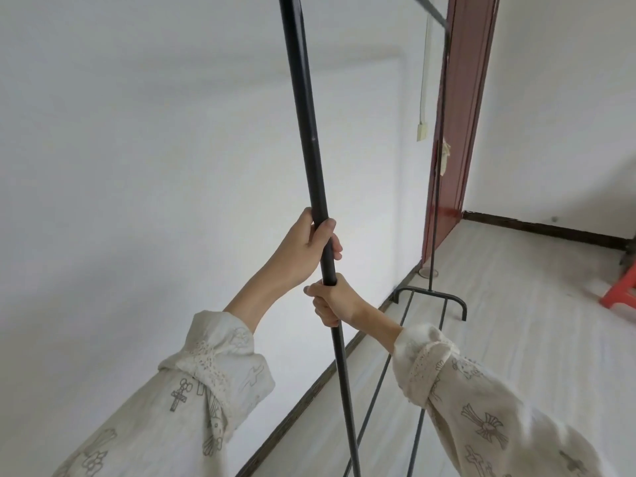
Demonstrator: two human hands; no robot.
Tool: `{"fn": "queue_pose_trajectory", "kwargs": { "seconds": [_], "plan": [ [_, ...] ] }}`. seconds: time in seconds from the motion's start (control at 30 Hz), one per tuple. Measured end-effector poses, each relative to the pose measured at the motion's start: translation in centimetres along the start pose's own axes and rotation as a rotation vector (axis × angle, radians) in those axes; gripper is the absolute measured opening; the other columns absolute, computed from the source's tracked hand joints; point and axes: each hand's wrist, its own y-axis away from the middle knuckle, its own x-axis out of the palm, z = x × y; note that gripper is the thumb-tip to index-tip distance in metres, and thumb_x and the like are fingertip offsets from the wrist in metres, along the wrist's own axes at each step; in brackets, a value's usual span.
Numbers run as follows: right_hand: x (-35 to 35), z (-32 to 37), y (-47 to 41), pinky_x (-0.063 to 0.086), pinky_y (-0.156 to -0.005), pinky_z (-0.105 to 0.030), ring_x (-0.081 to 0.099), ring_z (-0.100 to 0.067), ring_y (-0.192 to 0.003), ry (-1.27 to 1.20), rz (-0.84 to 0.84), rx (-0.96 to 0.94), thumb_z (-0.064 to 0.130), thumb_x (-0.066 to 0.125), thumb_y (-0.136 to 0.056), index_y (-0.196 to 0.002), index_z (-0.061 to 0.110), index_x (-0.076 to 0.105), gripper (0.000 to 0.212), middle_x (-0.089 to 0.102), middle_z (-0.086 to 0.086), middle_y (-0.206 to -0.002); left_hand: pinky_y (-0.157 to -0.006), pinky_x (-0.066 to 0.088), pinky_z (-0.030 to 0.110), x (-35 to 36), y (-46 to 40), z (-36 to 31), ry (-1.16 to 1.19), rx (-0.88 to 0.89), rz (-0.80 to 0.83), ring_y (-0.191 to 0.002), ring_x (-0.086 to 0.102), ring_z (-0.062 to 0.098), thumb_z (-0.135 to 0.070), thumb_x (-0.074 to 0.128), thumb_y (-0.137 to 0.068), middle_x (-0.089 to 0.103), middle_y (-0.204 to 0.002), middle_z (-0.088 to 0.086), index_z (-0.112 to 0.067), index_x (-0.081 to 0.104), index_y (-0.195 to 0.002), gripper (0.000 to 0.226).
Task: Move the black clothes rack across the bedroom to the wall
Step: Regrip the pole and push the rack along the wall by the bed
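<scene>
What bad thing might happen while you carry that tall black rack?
Both hands, left and right, hold one pole of the rack, so the far end might swing or tip. That far end is close to the red door and wall, so it might bump or scratch them.

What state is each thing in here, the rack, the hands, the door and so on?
Black clothes rack: upright, bare of clothes, beside the white wall.
Left hand: closed around the near pole, higher up.
Right hand: closed around the same pole, just below.
Red door: whether open or shut cannot be told.
Red stool: standing on the floor, partly cut off.
</scene>
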Motion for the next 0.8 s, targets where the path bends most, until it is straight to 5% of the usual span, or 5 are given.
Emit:
{"fn": "queue_pose_trajectory", "kwargs": {
  "seconds": [0.2, 0.47, 0.63, 0.8],
  "plan": [
    [5.8, 0.0, -3.5, 0.02, -0.035, -0.016, 0.018, -0.011, -0.03, 0.002, -0.076, 0.007, 0.001, 0.045, -0.082, -0.044, 0.02, 0.023, 0.047, 0.024, 0.008, -0.032, -0.067, 0.049, 0.017, -5.8, 0.3, 2.8, -0.017, 0.064, 0.082, -0.066, 0.06, 0.008, -0.025, 0.038, -0.095, 0.06, -0.067, 0.0, -0.022, 0.042, -0.084, 0.012],
    [12.6, 1.0, -7.0, 0.034, -0.039, -0.02, 0.026, -0.014, -0.032, 0.164, -0.172, 0.097, 0.003, 0.047, -0.082, -0.041, 0.018, 0.026, 0.048, 0.029, 0.006, -0.032, -0.077, 0.052, 0.032, -13.8, 0.9, 6.1, 0.049, 0.064, 0.161, -0.073, 0.064, 0.018, -0.027, 0.04, -0.095, 0.061, -0.069, 0.0, -0.023, 0.042, -0.085, 0.01],
    [17.2, 1.3, -7.2, 0.047, -0.058, -0.025, 0.047, -0.015, -0.046, 0.224, -0.5, 0.136, 0.013, 0.053, -0.08, -0.056, 0.012, 0.045, 0.025, 0.048, -0.001, -0.049, -0.075, 0.052, 0.03, -17.3, 1.9, 7.2, 0.072, 0.099, 0.187, -0.072, 0.065, 0.019, -0.029, 0.044, -0.093, 0.063, -0.069, 0.0, -0.024, 0.043, -0.086, 0.009],
    [23.2, 0.4, -7.2, 0.034, -0.053, -0.027, 0.035, -0.015, -0.046, 0.077, -0.9, 0.138, 0.016, 0.046, -0.082, -0.06, 0.014, 0.038, 0.024, 0.039, 0.001, -0.049, -0.066, 0.048, 0.015, -19.8, 3.7, 7.7, 0.033, 0.142, 0.231, -0.066, 0.067, 0.013, -0.031, 0.047, -0.092, 0.068, -0.073, 0.004, -0.011, 0.045, -0.094, 0.02]
  ]
}}
